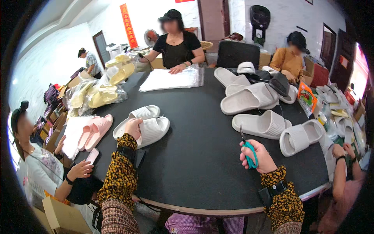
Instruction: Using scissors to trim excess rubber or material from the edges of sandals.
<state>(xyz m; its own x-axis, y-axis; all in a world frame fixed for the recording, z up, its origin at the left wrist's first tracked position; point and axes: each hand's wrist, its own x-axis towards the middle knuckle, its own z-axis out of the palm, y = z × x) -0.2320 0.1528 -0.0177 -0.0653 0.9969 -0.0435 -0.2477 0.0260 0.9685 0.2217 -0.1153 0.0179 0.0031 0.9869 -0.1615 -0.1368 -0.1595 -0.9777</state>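
Observation:
My left hand (133, 128) is closed on a pair of light grey slide slippers (154, 131) lying side by side on the black table. Its fingers are at the straps, partly hidden behind the hand itself. My right hand (263, 159) grips small scissors (250, 155) with teal handles; their dark, thin blades point away from me above the table. Just beyond the scissors lies a grey slipper (260, 124), with another grey slipper (301, 137) to its right. Farther back, more grey slippers (247, 97) are heaped together.
Pink slippers (94, 132) lie at the left, below bagged yellow slippers (107, 91). A person across the table touches a stack of clear plastic bags (171, 79). Others sit at both sides; one at left holds a phone (92, 156). An orange packet (307, 98) stands at the right.

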